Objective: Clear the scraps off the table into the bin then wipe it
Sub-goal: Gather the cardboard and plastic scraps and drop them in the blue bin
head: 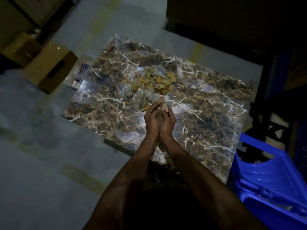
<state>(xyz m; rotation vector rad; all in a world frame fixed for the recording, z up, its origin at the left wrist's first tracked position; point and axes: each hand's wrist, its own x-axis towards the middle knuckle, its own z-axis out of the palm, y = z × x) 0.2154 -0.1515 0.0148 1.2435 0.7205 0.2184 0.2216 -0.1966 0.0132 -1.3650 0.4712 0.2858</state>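
Note:
A pile of scraps (pixel 155 82), torn brown cardboard bits mixed with clear plastic wrap, lies in the middle of the marble-patterned table (pixel 207 113). My left hand (pixel 150 120) and my right hand (pixel 167 121) are pressed together above the table's near half, just below the pile. Between them they grip a bunch of cardboard pieces (pixel 163 105) that stick up past the fingertips. A few scraps hang below my wrists near the table's front edge.
A cardboard box (pixel 53 68) stands on the floor to the left of the table, with a checked cloth (pixel 82 72) lying beside it. A blue plastic chair (pixel 269 176) sits at the right. Dark furniture fills the back right. Grey floor lies to the left.

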